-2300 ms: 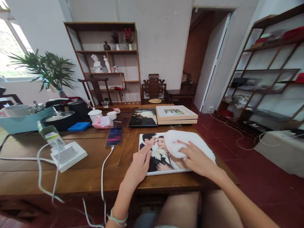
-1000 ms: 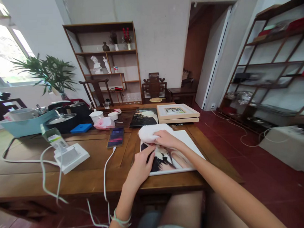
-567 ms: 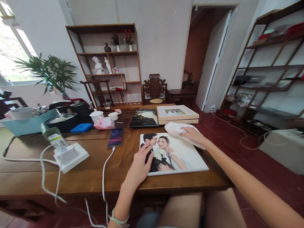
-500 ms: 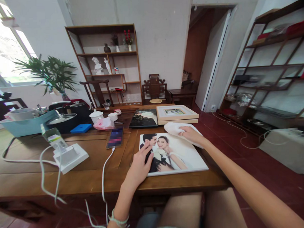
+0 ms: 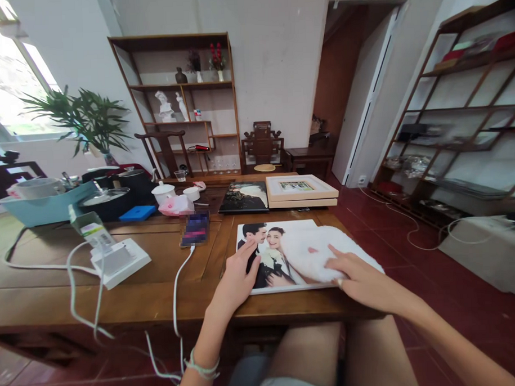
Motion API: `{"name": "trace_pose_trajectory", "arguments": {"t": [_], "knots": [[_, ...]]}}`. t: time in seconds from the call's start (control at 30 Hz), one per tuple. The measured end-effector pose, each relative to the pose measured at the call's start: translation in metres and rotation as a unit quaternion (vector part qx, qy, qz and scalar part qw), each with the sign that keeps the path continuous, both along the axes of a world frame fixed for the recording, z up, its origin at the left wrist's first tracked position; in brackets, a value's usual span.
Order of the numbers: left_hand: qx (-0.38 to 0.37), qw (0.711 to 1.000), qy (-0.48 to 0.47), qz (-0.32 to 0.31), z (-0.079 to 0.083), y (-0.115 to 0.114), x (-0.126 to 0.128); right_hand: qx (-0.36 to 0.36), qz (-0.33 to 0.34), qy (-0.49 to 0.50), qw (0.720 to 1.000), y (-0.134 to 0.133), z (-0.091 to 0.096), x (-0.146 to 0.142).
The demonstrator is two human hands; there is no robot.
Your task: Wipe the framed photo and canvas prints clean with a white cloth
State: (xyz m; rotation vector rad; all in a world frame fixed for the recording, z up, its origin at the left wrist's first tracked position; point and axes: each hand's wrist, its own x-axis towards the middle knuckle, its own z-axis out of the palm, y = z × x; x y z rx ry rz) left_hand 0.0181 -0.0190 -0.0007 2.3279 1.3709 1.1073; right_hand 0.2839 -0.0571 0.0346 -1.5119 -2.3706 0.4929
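Note:
A photo panel (image 5: 272, 265) printed with a couple in wedding clothes lies flat at the front edge of the wooden table. My left hand (image 5: 240, 273) rests on its left side, fingers stretched out and apart, holding nothing. Over the panel's right part spreads a fluffy white cloth (image 5: 304, 250) with a small pink mark, covering some of the picture and hanging past the right edge. My right hand (image 5: 356, 275) presses on the cloth near the lower right corner, index finger pointing forward and the other fingers curled at the cloth.
Behind the panel lie a dark photo panel (image 5: 244, 197) and stacked light wood frames (image 5: 302, 200). To the left are a phone (image 5: 194, 229) on a white cable (image 5: 175, 297), a white box (image 5: 127, 262), a blue box (image 5: 137, 213), white cups, dark pots and a light blue basin (image 5: 50, 206).
My right hand has drawn the white cloth from the panel's far right corner toward me, and the cloth now lies spread over the right side. My left hand has stayed in place.

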Motion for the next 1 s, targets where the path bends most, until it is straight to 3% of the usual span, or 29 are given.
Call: {"name": "trace_pose_trajectory", "arguments": {"t": [0.13,0.23,0.57,0.73,0.87,1.0], "knots": [[-0.001,1.000,0.001,-0.004,0.000,0.000,0.000,-0.055,0.022,0.018,0.998,-0.032,0.005,0.010],[0.002,1.000,0.004,-0.005,0.000,0.000,0.000,-0.057,0.018,0.032,0.998,-0.024,0.006,0.012],[-0.004,1.000,0.026,0.003,0.000,0.000,-0.002,0.050,0.021,0.063,0.997,0.099,0.003,-0.011],[-0.003,1.000,0.020,0.008,-0.002,0.001,-0.002,0.077,0.016,0.064,0.995,0.137,0.003,-0.020],[0.003,1.000,0.013,0.006,-0.004,0.002,-0.003,0.091,0.019,0.046,0.995,0.135,0.002,-0.026],[0.011,1.000,0.011,0.002,-0.003,0.003,-0.003,0.091,0.032,0.022,0.995,0.100,0.000,-0.025]]}}
